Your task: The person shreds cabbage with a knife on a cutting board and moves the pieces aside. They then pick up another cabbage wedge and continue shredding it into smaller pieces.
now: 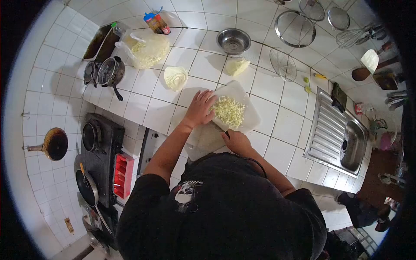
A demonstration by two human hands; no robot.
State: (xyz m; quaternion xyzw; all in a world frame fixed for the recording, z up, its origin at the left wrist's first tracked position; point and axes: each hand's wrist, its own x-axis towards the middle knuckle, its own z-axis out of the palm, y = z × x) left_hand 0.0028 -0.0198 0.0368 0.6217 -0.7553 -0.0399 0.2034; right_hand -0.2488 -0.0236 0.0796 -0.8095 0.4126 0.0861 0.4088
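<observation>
A pile of chopped cabbage lies on a white cutting board on the tiled counter. My left hand rests at the board's left edge, fingers extended, their tips beside the pile. My right hand is closed around the dark handle of a knife at the board's near edge; most of the blade is hard to make out. A cut cabbage half sits beyond my left hand, and a cabbage wedge lies just past the board's far end.
Farther back are a plastic bag of shredded cabbage and a metal bowl. Pans stand at the left, above a black stove. A steel sink is to the right. Strainers hang on the wall.
</observation>
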